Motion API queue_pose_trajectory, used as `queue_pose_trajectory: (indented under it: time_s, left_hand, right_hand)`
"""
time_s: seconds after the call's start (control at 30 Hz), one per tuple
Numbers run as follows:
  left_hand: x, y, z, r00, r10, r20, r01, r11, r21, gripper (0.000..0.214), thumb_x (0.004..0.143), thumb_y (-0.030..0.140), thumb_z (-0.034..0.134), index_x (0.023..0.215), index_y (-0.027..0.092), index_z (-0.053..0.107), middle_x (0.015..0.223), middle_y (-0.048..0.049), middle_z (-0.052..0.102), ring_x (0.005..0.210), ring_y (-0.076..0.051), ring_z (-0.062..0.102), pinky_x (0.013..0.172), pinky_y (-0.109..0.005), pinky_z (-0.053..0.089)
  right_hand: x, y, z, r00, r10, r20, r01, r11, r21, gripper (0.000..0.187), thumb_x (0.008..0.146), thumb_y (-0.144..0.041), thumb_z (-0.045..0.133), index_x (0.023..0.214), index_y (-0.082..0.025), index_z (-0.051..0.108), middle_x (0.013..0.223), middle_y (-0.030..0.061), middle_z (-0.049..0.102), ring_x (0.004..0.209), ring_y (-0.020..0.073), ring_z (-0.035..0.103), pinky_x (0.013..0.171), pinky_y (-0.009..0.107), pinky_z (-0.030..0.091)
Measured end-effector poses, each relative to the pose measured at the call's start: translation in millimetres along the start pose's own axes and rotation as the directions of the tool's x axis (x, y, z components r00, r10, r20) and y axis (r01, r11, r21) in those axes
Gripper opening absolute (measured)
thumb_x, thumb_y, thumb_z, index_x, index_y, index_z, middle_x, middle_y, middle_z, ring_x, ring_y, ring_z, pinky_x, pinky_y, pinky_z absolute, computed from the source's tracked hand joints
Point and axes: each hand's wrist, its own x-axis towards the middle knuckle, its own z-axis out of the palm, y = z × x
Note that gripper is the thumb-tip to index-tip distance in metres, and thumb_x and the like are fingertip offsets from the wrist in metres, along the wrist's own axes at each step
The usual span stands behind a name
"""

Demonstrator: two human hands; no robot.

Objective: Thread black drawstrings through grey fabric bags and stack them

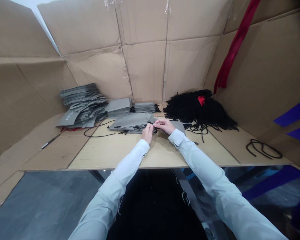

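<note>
Grey flat paper bags [83, 105] lay stacked at far left. At centre, the left hand [148, 132] and right hand [165, 126] each pinched a thin black cord [151, 123] over the edge of one flat grey bag [132, 120] on the wooden table [110, 150]. Black cords [197, 110] lay heaped further right.

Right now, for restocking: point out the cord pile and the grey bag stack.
cord pile [187, 110]: head view, middle of heap.
grey bag stack [83, 99]: head view, fanned front edges.
</note>
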Motion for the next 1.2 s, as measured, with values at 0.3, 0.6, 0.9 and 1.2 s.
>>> queue_pose_trajectory:
  time_s: [0.3, 0.6, 0.9, 1.2]
  left_hand:
    - [2, 6, -3.9, 0.991, 0.133, -0.007, -0.131, 0.984, 0.124, 0.024, 0.082, 0.036, 0.032, 0.070, 0.017, 0.041, 0.064, 0.0027, 0.045, 0.062, -0.008, 0.042, 0.062, -0.019, 0.032]
    - [2, 8, -4.1, 0.987, 0.161, 0.001, -0.160, 0.980, 0.120, 0.023, 0.082, 0.035, 0.033, 0.069, 0.017, 0.041, 0.062, 0.0030, 0.044, 0.060, -0.008, 0.041, 0.062, -0.017, 0.032]
    - [5, 4, -7.1, 0.993, 0.100, -0.062, -0.089, 0.983, 0.162, 0.024, 0.082, 0.035, 0.033, 0.067, 0.018, 0.040, 0.060, 0.0034, 0.042, 0.058, -0.008, 0.039, 0.061, -0.018, 0.031]
    - [8, -1, -9.5, 0.989, 0.103, -0.103, -0.072, 0.961, 0.266, 0.024, 0.081, 0.035, 0.035, 0.065, 0.018, 0.040, 0.057, 0.0034, 0.042, 0.054, -0.008, 0.039, 0.058, -0.019, 0.030]
  right_hand:
    - [-3, -9, -13, 0.992, -0.027, 0.121, 0.047, 0.985, -0.165, 0.027, 0.054, -0.036, 0.066, 0.064, -0.012, 0.059, 0.062, -0.0008, 0.054, 0.059, 0.0096, 0.047, 0.064, 0.026, 0.036]
    - [0, 3, -8, 0.986, 0.146, 0.084, -0.159, 0.972, 0.176, 0.022, 0.046, -0.028, 0.068, 0.061, -0.013, 0.062, 0.063, -0.0010, 0.058, 0.062, 0.0106, 0.050, 0.070, 0.027, 0.036]
    - [-3, 5, -2, 0.999, 0.020, -0.032, -0.024, 0.988, -0.153, 0.033, 0.057, -0.042, 0.063, 0.072, -0.012, 0.062, 0.070, 0.0027, 0.060, 0.064, 0.0124, 0.051, 0.069, 0.029, 0.039]
    - [-8, 4, 6, 0.980, -0.165, 0.114, 0.180, 0.476, -0.861, 0.023, 0.078, -0.032, 0.048, 0.078, -0.016, 0.065, 0.090, 0.0067, 0.061, 0.084, 0.0159, 0.053, 0.073, 0.026, 0.037]
